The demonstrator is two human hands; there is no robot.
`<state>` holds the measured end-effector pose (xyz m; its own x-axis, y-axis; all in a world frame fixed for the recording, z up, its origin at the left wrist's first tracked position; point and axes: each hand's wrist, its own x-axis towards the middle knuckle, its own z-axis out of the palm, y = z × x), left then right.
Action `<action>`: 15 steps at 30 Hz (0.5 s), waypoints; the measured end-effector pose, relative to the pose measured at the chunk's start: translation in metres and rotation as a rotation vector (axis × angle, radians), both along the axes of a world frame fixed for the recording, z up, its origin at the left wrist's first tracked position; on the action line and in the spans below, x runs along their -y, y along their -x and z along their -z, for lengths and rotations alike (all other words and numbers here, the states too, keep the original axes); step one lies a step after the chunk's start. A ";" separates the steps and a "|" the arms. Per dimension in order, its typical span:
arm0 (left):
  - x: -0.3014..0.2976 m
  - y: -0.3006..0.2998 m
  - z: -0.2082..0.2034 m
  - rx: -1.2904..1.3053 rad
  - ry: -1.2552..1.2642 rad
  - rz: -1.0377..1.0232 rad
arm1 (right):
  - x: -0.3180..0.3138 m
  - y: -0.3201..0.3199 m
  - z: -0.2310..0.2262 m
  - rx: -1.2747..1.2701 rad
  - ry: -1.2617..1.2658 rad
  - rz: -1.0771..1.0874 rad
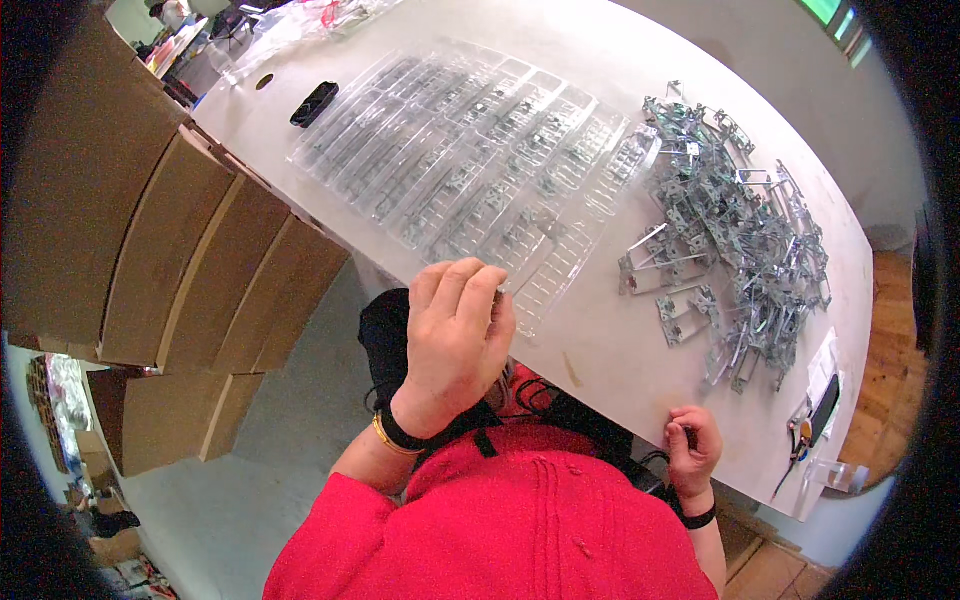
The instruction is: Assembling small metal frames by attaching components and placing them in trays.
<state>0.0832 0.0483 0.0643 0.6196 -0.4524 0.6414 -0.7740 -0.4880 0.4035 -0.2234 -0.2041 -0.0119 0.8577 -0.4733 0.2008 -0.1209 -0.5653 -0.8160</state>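
My left hand [455, 330] is raised by the near edge of the table, its fingers bent together beside the near end of the clear plastic trays [560, 265]. A small greyish bit shows at its fingertips, too small to name. The trays lie side by side, with small metal parts in many of their slots. Close to the table's front edge, my right hand [692, 450] is curled with the thumb against the fingers, and nothing shows in it. Beyond it on the right lies a heaped pile of grey metal brackets [735, 230].
A black oblong holder [314, 104] sits at the table's far left. Near the right edge lie a dark-handled tool [822, 410] and a clear tape roll [838, 475]. Cardboard boxes [190, 240] stand left of the table. Clear plastic bags [300, 35] lie at the far end.
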 end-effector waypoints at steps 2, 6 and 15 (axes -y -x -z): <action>0.000 -0.003 0.001 -0.027 -0.055 -0.025 | -0.001 0.000 0.000 -0.003 -0.016 0.020; 0.003 -0.006 0.006 -0.060 -0.096 -0.020 | -0.004 -0.007 -0.009 0.007 0.009 0.031; 0.007 -0.016 0.009 -0.092 -0.123 -0.064 | -0.005 -0.009 -0.012 0.009 0.029 0.035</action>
